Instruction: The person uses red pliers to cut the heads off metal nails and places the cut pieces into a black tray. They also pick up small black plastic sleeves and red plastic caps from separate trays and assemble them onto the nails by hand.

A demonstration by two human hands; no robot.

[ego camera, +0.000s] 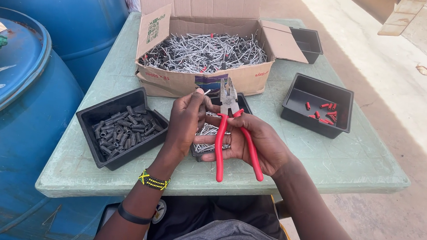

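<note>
R hand point(260, 141) grips red-handled pliers point(233, 131) w/ fingers wrapped round handles; L hand point(185, 118) pinches a thin metal pin point(206, 91) at the jaws, centre, near the cardboard box point(196, 80). Pin likely light, stiff, slippery; hold mid-shaft.

We have one head-worn view only, looking steeply down and forward from close above our lap onto the green table point(322, 159), with blue barrels point(30, 121) at its left edge and sunlit ground right.
</note>
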